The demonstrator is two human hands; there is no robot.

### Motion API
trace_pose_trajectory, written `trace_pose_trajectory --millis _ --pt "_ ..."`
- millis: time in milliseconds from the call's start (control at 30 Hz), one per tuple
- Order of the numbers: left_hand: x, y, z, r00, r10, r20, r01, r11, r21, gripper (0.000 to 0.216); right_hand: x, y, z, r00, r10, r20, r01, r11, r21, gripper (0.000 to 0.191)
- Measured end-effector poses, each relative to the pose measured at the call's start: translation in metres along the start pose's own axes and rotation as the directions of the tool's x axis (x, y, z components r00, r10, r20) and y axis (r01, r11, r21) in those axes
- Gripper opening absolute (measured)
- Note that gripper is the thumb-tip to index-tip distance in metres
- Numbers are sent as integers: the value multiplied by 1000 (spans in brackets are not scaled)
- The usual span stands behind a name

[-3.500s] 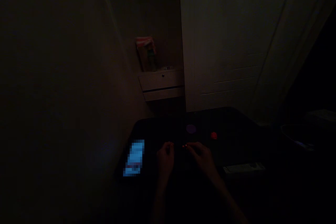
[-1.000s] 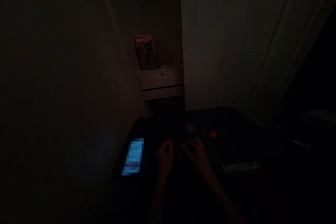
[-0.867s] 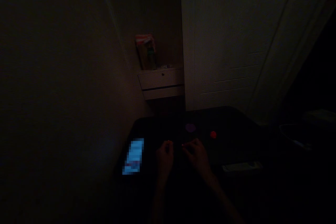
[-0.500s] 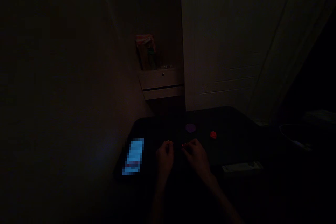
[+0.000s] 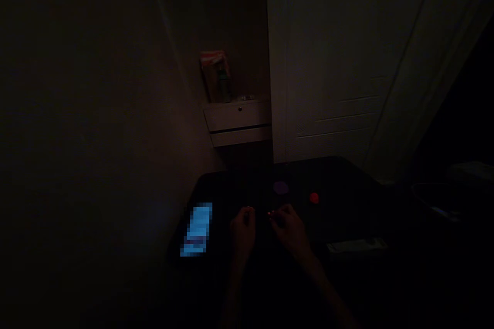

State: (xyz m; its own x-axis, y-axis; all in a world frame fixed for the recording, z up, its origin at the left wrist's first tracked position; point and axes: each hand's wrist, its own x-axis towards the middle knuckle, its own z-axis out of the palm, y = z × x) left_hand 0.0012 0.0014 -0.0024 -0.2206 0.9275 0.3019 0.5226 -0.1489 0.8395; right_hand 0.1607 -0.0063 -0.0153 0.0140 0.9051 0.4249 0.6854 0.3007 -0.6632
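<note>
Both hands are over the dark table (image 5: 239, 185) in very dim light. My left hand (image 5: 243, 229) is closed in a pinch, with a faint reddish glint at its fingertips; what it holds, if anything, is too dark to tell. A short gap to the right, my right hand (image 5: 290, 227) also pinches, and tiny reddish spots show at its fingertips, too small to name. Beyond the right hand lies a small bright red lump (image 5: 314, 198). A flat, round purple thing (image 5: 281, 188) rests on the table just past the two hands.
A lit, pixelated phone-like screen (image 5: 196, 230) lies at the table's left edge. A pale flat box-like object (image 5: 357, 245) is at the near right. Behind the table are a drawer unit (image 5: 239, 117) with a red-topped packet (image 5: 214, 74) on it, and a pale panelled door (image 5: 328, 61).
Almost nothing differs. Both hands keep their pinched pose in nearly the same place, and the view has shifted very slightly.
</note>
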Motion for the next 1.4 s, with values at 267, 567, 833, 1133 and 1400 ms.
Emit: trace_pose_trajectory --millis 267,567,833,1133,1400 --pt "0 -1 0 1000 19 -11 -19 1000 -4 36 0 0 1 1000 -18 -25 18 1000 -14 18" --pt "-1 1 -1 1000 13 -5 -13 1000 -1 36 1 -1 1 1000 -2 -12 2 1000 -30 17" --pt "0 1 0 1000 10 -9 -10 1000 3 38 0 -1 0 999 -16 -30 17 1000 13 16" --pt "0 -1 0 1000 -5 -4 5 1000 -6 37 -1 -1 -3 999 -23 -25 25 997 71 20" --pt "0 -3 3 999 38 28 -38 999 -7 27 0 6 -1 995 43 -91 -34 995 90 18"
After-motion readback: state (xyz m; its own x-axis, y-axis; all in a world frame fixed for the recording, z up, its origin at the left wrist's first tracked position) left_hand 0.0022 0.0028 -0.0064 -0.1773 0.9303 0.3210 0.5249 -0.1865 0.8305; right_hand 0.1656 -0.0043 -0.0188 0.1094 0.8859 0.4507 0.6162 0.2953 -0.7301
